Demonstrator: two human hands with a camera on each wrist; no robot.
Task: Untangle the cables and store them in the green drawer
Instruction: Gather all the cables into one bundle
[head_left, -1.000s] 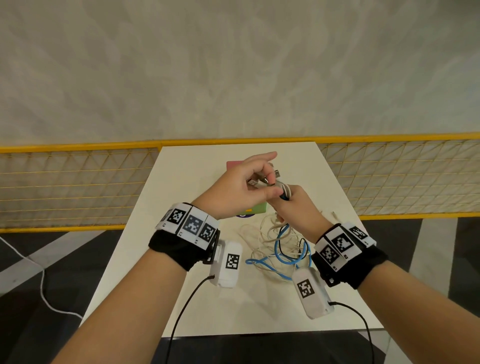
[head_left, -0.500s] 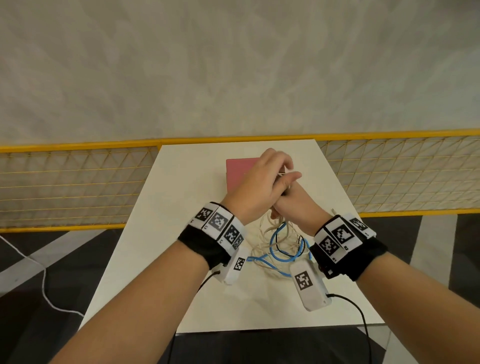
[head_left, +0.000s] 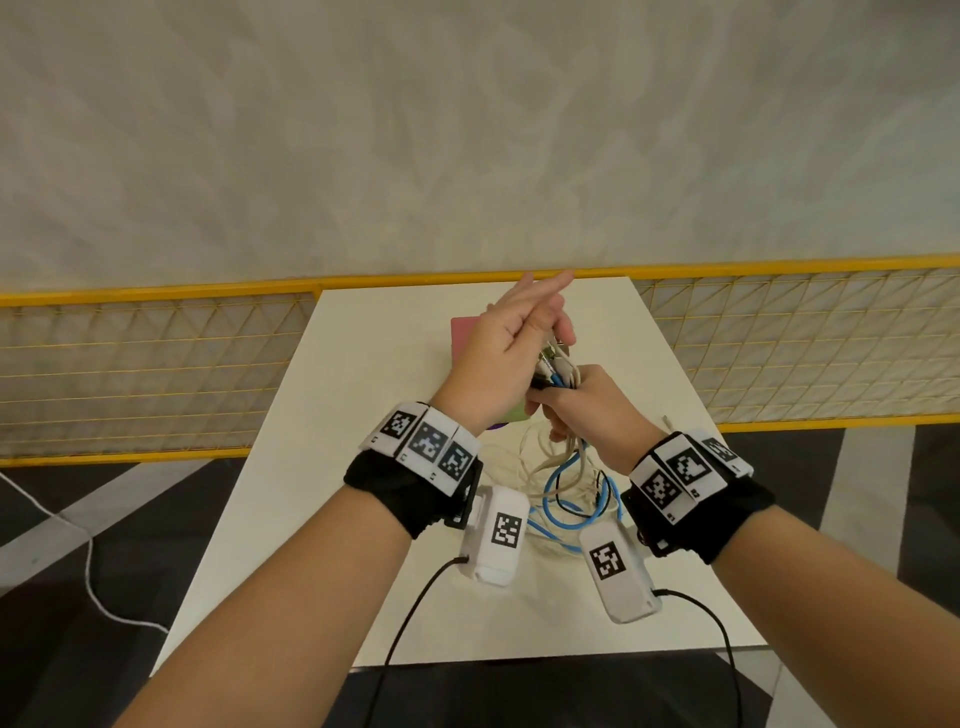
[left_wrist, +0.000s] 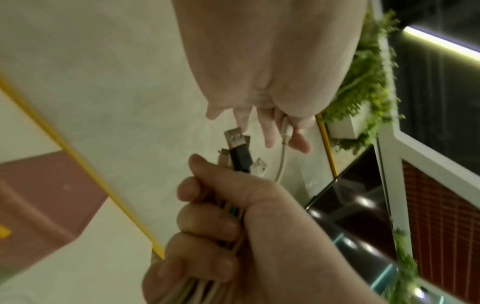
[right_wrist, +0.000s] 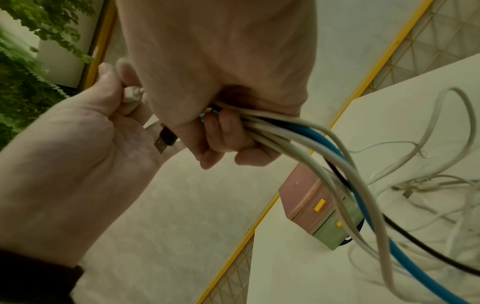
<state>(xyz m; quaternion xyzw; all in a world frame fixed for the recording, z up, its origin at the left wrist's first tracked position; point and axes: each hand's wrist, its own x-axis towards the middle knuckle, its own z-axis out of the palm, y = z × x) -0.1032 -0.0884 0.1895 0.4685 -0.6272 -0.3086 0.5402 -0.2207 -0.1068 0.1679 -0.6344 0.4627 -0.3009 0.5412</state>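
The cables (head_left: 558, 483) comprise one blue lead, one black lead and several off-white leads. The USB plug (left_wrist: 240, 151) has a black body with a silver metal tip. The drawer unit (right_wrist: 315, 207) has a pink top and upper drawer, a green drawer (right_wrist: 335, 232) below it, and yellow handles. The table (head_left: 363, 415) is cream white. The wristbands (head_left: 415, 467) are black, carrying white tags with black square-code patterns. The barrier (head_left: 156, 364) is yellow-framed lattice mesh.

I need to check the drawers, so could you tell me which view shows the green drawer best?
The right wrist view: the green drawer shows below the pink one, partly crossed by cables. The head view shows only a green sliver behind the left hand; the left wrist view shows none.
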